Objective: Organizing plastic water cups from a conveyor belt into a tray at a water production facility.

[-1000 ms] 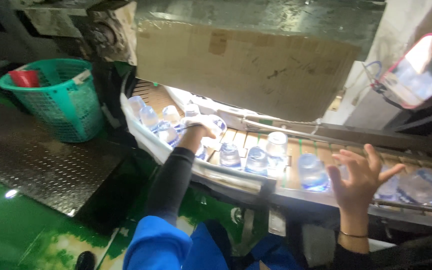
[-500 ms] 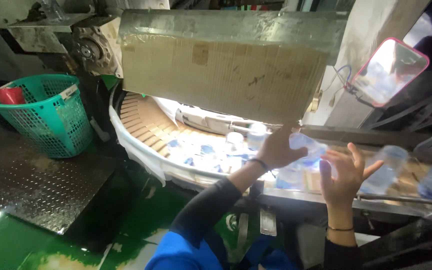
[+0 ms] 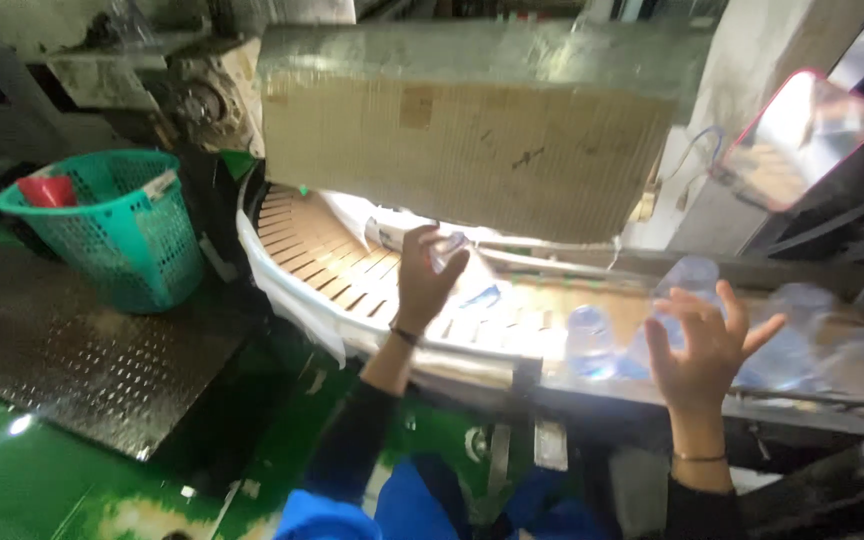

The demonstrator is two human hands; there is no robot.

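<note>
**Hands over a bottle conveyor**

My left hand (image 3: pixel 424 278) grips one clear bottle (image 3: pixel 449 250) above the curved conveyor (image 3: pixel 324 262). My right hand (image 3: pixel 704 340) hovers open, fingers spread, over blurred bottles (image 3: pixel 592 340); count unclear. A cardboard hood (image 3: pixel 462 140) overhangs the belt. One green basket (image 3: pixel 112 225) stands left.

A curved slatted conveyor (image 3: pixel 322 262) carries clear plastic bottles (image 3: pixel 589 342), blurred, standing along its straight stretch.
</note>
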